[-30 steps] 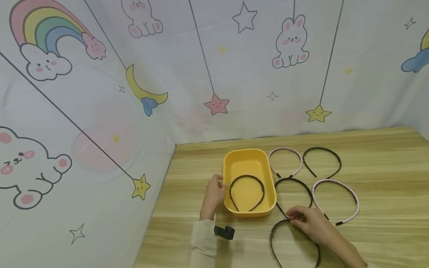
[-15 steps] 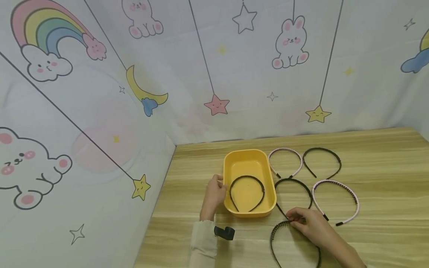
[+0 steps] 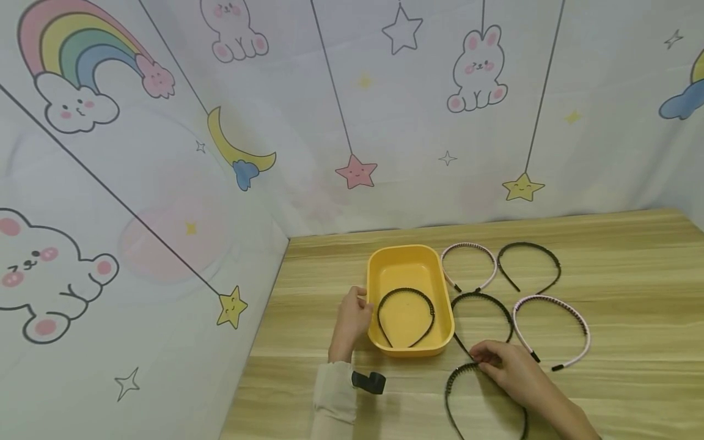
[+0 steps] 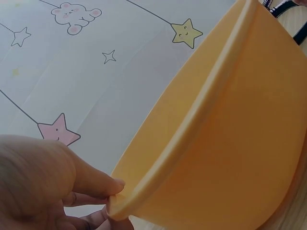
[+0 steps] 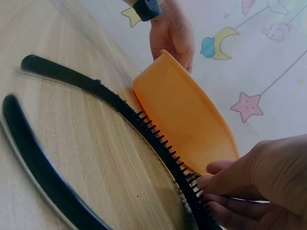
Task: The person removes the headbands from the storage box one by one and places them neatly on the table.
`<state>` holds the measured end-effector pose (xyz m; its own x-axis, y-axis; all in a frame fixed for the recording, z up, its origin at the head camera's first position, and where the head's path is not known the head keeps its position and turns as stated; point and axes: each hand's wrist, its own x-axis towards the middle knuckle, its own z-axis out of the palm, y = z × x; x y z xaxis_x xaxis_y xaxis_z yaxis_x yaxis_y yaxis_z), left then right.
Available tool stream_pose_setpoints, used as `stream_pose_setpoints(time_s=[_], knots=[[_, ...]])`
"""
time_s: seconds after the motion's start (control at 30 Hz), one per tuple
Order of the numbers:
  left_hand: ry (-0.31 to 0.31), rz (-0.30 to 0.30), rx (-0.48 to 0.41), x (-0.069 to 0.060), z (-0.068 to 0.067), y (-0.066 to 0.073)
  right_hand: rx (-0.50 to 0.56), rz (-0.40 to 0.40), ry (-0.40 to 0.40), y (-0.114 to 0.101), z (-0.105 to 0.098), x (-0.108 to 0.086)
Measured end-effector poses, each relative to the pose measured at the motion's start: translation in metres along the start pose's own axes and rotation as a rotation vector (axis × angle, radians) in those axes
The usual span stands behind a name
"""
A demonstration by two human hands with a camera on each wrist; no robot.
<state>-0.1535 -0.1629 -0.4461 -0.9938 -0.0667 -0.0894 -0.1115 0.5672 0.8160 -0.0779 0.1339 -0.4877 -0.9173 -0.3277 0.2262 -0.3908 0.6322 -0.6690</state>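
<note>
In the head view, my left hand point(image 3: 354, 315) holds the left rim of a yellow plastic bin point(image 3: 407, 274). The left wrist view shows thumb and fingers pinching that rim point(image 4: 120, 203). One black headband point(image 3: 432, 308) lies inside the bin. My right hand point(image 3: 511, 373) pinches the top of another black toothed headband point(image 3: 448, 391), in front of the bin's right corner. Its teeth and two free ends show plainly in the right wrist view, where my right fingers point(image 5: 225, 177) grip the headband point(image 5: 144, 127) by its toothed arch.
Right of the bin, a black headband point(image 3: 484, 295) lies just beyond my right hand. Behind it are a pink headband point(image 3: 467, 244) and a black one point(image 3: 528, 244); another pink headband point(image 3: 586, 336) lies further right. A patterned cloth wall point(image 3: 308, 201) borders the wooden table point(image 3: 632, 293).
</note>
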Motion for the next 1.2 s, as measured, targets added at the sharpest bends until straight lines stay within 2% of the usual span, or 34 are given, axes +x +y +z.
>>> stream_pose_setpoints(time_s=[0.47, 0.63, 0.9, 1.2], knots=[[-0.005, -0.009, -0.003, 0.001, 0.0, -0.002, 0.011, 0.014, 0.012, -0.002, -0.001, 0.0], [0.0, -0.006, -0.003, 0.002, 0.0, -0.002, -0.002, -0.023, 0.057, -0.006, -0.002, 0.003], [0.006, 0.002, 0.012, 0.002, -0.001, -0.001, 0.014, -0.053, 0.102, -0.016, -0.011, 0.017], [0.004, 0.008, 0.008, 0.001, 0.0, 0.0, 0.023, -0.025, 0.133, -0.023, -0.015, 0.045]])
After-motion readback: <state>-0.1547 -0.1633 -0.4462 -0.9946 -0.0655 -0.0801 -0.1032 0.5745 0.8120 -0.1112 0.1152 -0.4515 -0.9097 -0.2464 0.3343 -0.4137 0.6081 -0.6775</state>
